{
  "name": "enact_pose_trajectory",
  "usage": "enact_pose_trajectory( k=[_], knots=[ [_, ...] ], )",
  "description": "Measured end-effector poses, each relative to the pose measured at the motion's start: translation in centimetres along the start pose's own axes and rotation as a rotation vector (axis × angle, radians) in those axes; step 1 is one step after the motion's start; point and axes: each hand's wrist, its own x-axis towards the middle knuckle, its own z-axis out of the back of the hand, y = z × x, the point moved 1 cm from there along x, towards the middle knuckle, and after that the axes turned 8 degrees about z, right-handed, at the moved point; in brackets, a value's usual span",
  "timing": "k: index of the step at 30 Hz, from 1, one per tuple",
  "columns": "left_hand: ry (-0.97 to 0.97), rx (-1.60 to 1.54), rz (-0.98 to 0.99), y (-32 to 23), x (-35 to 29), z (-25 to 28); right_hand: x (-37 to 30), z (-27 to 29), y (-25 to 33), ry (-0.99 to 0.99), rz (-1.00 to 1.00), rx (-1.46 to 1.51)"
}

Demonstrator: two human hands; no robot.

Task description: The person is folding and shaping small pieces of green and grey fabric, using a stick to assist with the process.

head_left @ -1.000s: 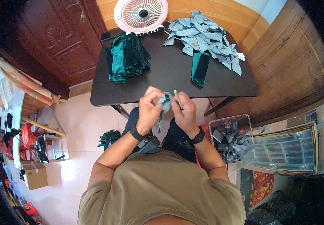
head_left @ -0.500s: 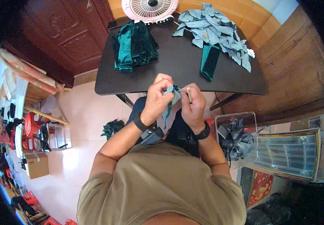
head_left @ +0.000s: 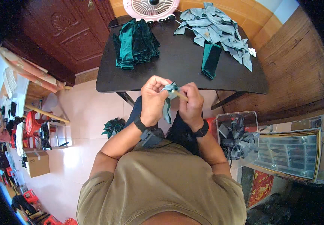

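Note:
Just off the near edge of the dark table, my left hand (head_left: 153,98) pinches a narrow piece of green velvet fabric (head_left: 167,110). Its pale grey-green backing shows, and one end dangles below my fingers. My right hand (head_left: 192,104) is closed round a thin pale stick (head_left: 180,96), whose tip points left and meets the bunched top of the fabric. Whether the tip is inside the cloth I cannot tell. On the table, a folded green velvet piece (head_left: 210,62) lies at the right, and a stack of green velvet pieces (head_left: 138,45) at the left.
Loose grey-green fabric pieces (head_left: 215,26) heap at the table's (head_left: 173,65) back right. A pink fan (head_left: 153,9) stands at the back. Beside my right leg is a clear bin (head_left: 238,138) with dark scraps. Green scraps (head_left: 113,127) lie on the floor at left.
The stick has swung from nearly upright to pointing left, its tip now at the fabric. My left hand has turned slightly, and the fabric's top is more bunched.

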Motion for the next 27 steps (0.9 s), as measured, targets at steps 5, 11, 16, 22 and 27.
enact_pose_trajectory(
  k=[5,11,16,22,27],
  knots=[
    [0.313,-0.328,0.32,0.3,0.6,0.3,0.4,0.1,-1.5,-0.046,-0.053,-0.009],
    [0.43,-0.279,0.31,-0.8,0.7,0.1,0.5,0.1,-0.6,-0.106,-0.276,0.161],
    [0.244,-0.196,0.161,-0.7,0.8,0.0,-0.5,0.3,1.3,-0.085,-0.493,0.337],
    [0.217,-0.312,0.219,-0.9,0.3,-0.3,-0.7,0.1,0.3,-0.079,-0.403,0.249],
    [0.463,-0.437,0.328,-0.3,0.2,0.4,-0.1,0.1,-0.6,-0.04,-0.349,0.137]
  ],
)
